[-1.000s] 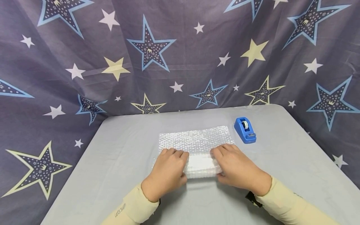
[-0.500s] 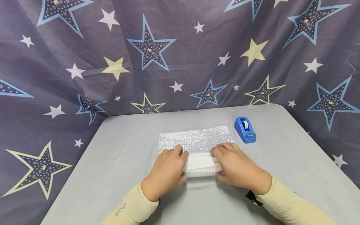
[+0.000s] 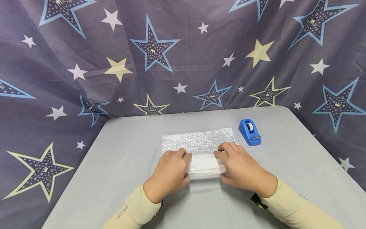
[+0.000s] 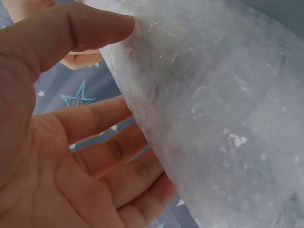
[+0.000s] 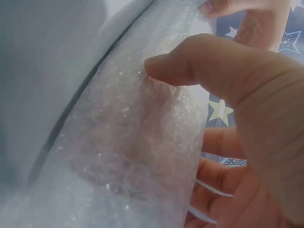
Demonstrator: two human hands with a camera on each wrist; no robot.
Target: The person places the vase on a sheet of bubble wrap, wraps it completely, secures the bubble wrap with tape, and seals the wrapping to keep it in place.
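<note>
A clear bubble wrap sheet (image 3: 197, 142) lies on the table, its near part folded into a thick bundle around something white (image 3: 203, 162). What the white thing is cannot be made out. My left hand (image 3: 171, 171) grips the bundle's left end, thumb at the near side and fingers over the far side. At the right end, my right hand (image 3: 243, 167) holds it the same way. Each wrist view shows a thumb pressing the bubbled surface, with the left thumb (image 4: 102, 29) and the right thumb (image 5: 178, 64) opposite the other fingers. Fingertips are partly hidden behind the wrap.
A blue tape dispenser (image 3: 249, 133) with a roll of tape stands right of the sheet's far corner. The table (image 3: 123, 152) has a light grey cover. Dark cloth with stars (image 3: 183, 63) hangs behind and along both sides.
The bundle's near edge has shifted slightly away from me. My left index finger has bent upward, and the right hand's fingers have lifted a little. The tape dispenser stays in place.
</note>
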